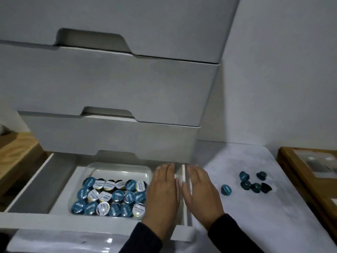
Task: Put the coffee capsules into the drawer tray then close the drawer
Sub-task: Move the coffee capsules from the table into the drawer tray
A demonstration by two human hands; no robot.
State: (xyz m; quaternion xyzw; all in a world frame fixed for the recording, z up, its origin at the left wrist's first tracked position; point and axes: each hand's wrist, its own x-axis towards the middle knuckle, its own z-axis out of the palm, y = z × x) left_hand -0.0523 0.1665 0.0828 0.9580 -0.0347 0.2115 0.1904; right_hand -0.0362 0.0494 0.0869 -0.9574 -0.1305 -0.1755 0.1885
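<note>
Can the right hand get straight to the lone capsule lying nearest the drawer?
Probably yes. The right hand is open and empty, the lone capsule lies just beyond it on the white surface, with nothing in between.

The foil lids of the coffee capsules point(113, 196) in the tray point(145, 172), just left of the left hand's fingers point(165, 172), carry print too blurred to read.

A white cloth-covered surface point(255, 207) carries six dark teal coffee capsules point(252, 182), loosely grouped, seemingly all lying right of the open drawer point(184, 234).
</note>
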